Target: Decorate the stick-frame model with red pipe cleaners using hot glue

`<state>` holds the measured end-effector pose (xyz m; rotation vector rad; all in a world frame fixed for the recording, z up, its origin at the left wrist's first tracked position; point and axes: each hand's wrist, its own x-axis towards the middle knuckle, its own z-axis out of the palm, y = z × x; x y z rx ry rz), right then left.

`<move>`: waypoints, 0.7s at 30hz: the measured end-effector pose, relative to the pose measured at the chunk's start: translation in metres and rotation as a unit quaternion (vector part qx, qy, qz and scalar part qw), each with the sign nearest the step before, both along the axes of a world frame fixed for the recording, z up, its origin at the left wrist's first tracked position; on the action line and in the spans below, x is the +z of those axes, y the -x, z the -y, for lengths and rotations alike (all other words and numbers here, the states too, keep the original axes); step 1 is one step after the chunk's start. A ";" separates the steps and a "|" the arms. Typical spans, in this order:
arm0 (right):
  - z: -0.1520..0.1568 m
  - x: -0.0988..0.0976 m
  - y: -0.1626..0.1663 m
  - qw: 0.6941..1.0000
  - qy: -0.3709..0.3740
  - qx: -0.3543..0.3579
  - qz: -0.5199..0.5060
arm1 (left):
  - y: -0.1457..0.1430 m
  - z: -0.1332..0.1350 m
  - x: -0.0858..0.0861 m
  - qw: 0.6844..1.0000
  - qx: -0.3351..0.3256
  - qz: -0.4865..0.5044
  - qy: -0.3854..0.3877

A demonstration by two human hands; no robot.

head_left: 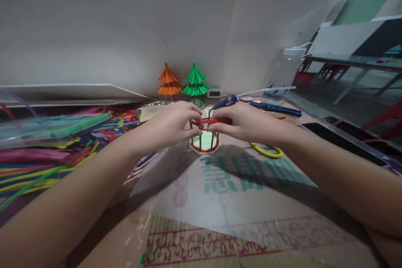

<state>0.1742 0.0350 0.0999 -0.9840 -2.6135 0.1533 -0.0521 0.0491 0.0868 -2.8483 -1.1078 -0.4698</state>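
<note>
A small pavilion frame (204, 146) stands upright in the middle, with a pale green base edged in red and several thin brown posts. At the top of the posts lies a red pipe cleaner (205, 122), partly covered by fingers. My left hand (176, 123) is closed at the left side of that top, thumb and fingertips pinching the red pipe cleaner near a post. From the right, my right hand (245, 121) pinches the same red pipe cleaner between thumb and forefinger. Its other end is hidden in the right hand.
Behind stand an orange pagoda (168, 81), a green pagoda (195, 81) and a small display (215, 93). A blue glue gun (226, 102), dark blue tool (276, 109), bottle (279, 75) and yellow ring (266, 150) are to the right. Many coloured pipe cleaners (31, 171) lie left.
</note>
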 end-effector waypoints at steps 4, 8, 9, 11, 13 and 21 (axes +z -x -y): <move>-0.002 -0.003 0.002 0.999 -0.045 -0.006 0.017 | 0.001 -0.001 0.000 1.000 -0.011 -0.001 -0.008; -0.003 -0.007 0.003 0.998 -0.064 -0.024 0.003 | 0.001 0.000 0.001 1.000 -0.018 -0.003 -0.001; -0.003 -0.008 0.003 0.997 -0.068 -0.032 -0.004 | 0.002 0.001 0.001 1.000 -0.016 -0.004 0.000; -0.002 -0.009 0.003 0.996 -0.079 -0.042 -0.009 | 0.002 0.001 0.002 1.000 -0.016 -0.006 0.003; -0.002 -0.010 0.003 0.995 -0.088 -0.040 -0.003 | 0.003 0.002 0.003 1.000 -0.019 -0.006 0.006; 0.001 -0.012 0.006 0.991 -0.114 -0.060 0.026 | 0.003 0.002 0.003 1.000 -0.020 0.002 0.014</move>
